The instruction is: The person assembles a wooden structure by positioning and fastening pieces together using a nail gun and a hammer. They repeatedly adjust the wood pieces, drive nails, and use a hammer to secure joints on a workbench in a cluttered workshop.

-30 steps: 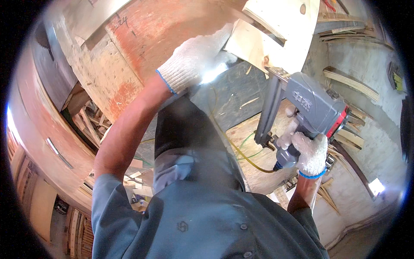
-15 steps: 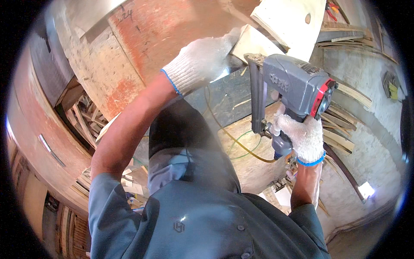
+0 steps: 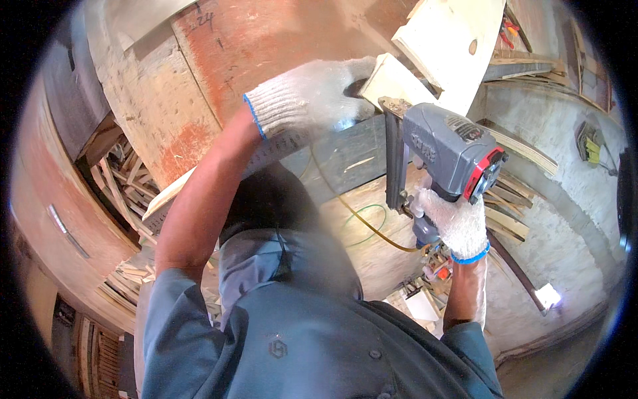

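My right hand [image 3: 452,223], in a white knit glove with blue cuff, is closed around the handle of a grey pneumatic nail gun [image 3: 444,143] with a red-trimmed end. The gun's nose is against or just over a short pale wooden piece [image 3: 397,81]; exact contact is hidden. That piece lies beside a wider pale board [image 3: 458,43] with a knot. My left hand [image 3: 312,93], gloved alike, is by the short piece's left end. Its thumb and forefinger are spread, with a dark gap between them; whether the fingertips touch the wood is unclear.
A reddish, worn wooden worktop [image 3: 259,40] spreads under the boards, its near edge marked like a scale. A yellow air hose [image 3: 372,229] hangs from the gun. Wood strips [image 3: 512,199] lean at the right, near a lit lamp [image 3: 548,297]. Scrap wood [image 3: 123,179] fills a gap at left.
My left fingers have spread and moved slightly off the short wooden piece's end. The nail gun and right hand appear slightly lower, while the whole view has shifted a little.
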Available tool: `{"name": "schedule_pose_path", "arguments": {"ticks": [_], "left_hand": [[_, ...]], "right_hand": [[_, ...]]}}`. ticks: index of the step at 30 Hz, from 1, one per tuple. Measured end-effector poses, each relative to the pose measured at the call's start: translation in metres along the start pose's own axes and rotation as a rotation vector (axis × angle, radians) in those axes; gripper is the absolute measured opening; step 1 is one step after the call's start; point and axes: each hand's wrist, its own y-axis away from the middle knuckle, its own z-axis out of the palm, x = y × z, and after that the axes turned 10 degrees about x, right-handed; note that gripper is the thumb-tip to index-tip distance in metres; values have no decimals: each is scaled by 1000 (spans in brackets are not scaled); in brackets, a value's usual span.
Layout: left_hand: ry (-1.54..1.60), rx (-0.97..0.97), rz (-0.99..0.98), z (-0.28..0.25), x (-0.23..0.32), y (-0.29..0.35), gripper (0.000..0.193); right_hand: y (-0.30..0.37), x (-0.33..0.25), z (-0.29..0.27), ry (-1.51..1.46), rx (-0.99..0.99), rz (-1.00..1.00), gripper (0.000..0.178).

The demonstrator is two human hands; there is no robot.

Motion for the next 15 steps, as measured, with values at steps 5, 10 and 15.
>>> {"name": "schedule_pose_path", "arguments": {"ticks": [5, 10, 15], "left_hand": [[-416, 239, 149, 4, 2, 9, 62], [-531, 433, 366, 18, 28, 25, 36], [-212, 358, 387, 39, 42, 67, 18]], "right_hand": [[-1, -1, -4, -47, -24, 93, 25], [-2, -9, -4, -58, -50, 144, 25], [0, -6, 0, 135, 0, -111, 24]]}}
